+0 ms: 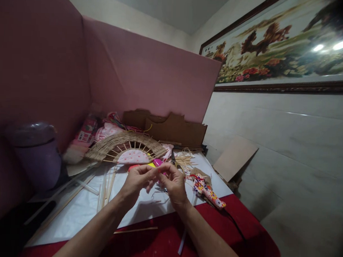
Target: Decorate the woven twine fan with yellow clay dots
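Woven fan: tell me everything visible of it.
The woven fan has an arched, straw-coloured band, thin wooden-looking ribs and a half-round, pink-spotted panel at its base. It is spread open, arch uppermost, toward the back of the table, before brown cardboard. Pale pink cloth shows behind it; contact is unclear.

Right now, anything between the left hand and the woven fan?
Yes, apparently: a red item and a yellow item peek out between the left hand and the woven fan, partly hidden. Above them, nothing visible blocks.
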